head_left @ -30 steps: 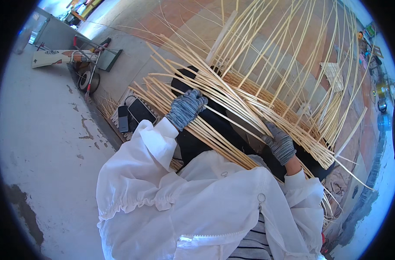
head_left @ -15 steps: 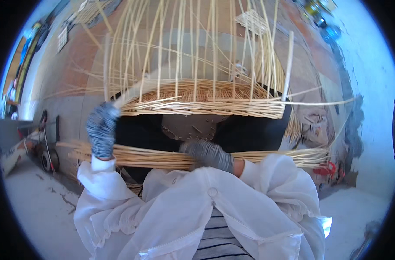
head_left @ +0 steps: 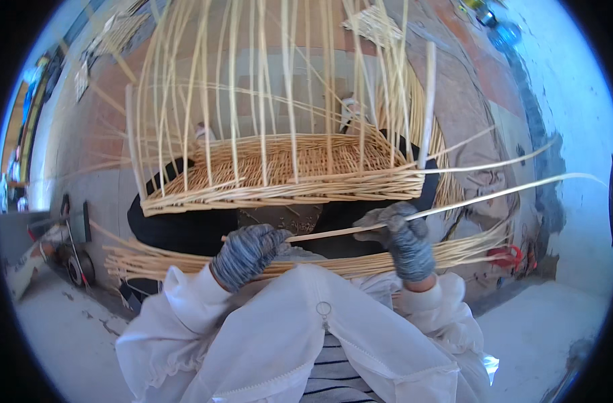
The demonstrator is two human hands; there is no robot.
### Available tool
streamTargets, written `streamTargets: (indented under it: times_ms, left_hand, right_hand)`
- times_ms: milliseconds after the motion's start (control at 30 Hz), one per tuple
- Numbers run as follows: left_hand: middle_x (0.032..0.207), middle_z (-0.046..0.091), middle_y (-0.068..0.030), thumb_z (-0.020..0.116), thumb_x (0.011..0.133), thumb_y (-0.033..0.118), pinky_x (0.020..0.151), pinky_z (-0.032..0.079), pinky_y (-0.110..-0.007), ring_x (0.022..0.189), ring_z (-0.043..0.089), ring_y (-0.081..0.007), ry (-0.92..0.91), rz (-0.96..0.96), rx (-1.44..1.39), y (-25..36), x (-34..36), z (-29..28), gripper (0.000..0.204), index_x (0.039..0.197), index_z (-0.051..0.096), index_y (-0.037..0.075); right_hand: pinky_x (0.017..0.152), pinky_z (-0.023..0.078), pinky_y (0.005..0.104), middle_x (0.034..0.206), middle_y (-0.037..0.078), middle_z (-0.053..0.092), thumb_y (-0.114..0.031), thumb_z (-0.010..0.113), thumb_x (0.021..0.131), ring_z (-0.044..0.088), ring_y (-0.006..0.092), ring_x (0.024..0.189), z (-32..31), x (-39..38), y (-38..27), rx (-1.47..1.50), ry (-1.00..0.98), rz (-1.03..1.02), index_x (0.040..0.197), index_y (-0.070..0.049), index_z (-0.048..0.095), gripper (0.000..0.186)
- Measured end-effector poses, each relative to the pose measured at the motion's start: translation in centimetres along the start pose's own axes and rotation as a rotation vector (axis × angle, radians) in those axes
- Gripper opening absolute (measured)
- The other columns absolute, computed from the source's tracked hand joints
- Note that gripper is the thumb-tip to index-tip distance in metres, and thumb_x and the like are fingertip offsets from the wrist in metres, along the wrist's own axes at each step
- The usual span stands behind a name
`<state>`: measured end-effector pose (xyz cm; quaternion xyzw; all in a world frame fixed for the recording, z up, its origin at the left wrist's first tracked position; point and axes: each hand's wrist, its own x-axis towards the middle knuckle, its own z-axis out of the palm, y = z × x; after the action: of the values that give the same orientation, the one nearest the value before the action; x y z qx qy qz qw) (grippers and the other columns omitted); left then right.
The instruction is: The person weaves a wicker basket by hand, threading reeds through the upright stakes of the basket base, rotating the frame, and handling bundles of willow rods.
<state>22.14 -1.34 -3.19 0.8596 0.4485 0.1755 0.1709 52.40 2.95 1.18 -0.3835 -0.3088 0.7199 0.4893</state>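
Note:
A single pale wicker rod (head_left: 484,199) runs across in front of me, its long thin end reaching out to the right. My left hand (head_left: 249,255), in a grey knitted glove, is closed around the rod close to its left end. Further right, my gloved right hand (head_left: 407,245) has the rod between thumb and fingers. Just beyond both hands sits a partly woven wicker basket (head_left: 252,195) across my dark-clad legs, with many upright stakes (head_left: 263,87) rising from it. A bundle of loose wicker rods (head_left: 152,263) lies across my lap, partly behind my hands.
Thick corner posts (head_left: 427,104) stand at the basket's front corners, and loose rod ends stick out to its right. More long rods (head_left: 417,101) lie on the floor at the far right. A wheeled item (head_left: 78,265) stands at the left; a pale wall (head_left: 582,154) is on the right.
My left hand has come down from the basket's left corner, and my right hand has moved right from the bundle. A single rod is now held between them. The basket appears tilted towards me.

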Motion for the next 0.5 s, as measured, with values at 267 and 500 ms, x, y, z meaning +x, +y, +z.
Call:
streamTargets:
  times_ms: [267, 500]
  left_hand:
    - [0.099, 0.061, -0.0121, 0.061, 0.072, 0.013, 0.090, 0.040, -0.044, 0.091, 0.054, -0.0318, -0.316, -0.541, 0.790, -3.1, -1.8, -12.0, 0.018, 0.089, 0.065, 0.009]
    - [0.111, 0.057, -0.0185, 0.059, 0.080, 0.040, 0.092, 0.040, -0.043, 0.104, 0.053, -0.0349, -0.411, -0.084, -0.343, 5.6, 6.2, 3.1, 0.058, 0.125, 0.047, 0.006]
  right_hand:
    - [0.069, 0.057, 0.0370, 0.092, 0.014, 0.062, -0.022, 0.058, 0.086, 0.063, 0.0274, 0.086, -2.1, 0.1, -5.2, -0.032, 0.241, 0.139, 0.093, -0.005, 0.058, 0.019]
    - [0.076, 0.047, 0.0328, 0.092, 0.012, 0.065, -0.041, 0.059, 0.085, 0.061, 0.0202, 0.087, -7.4, -5.4, 3.1, -0.694, -0.368, 0.215, 0.094, -0.007, 0.067, 0.036]
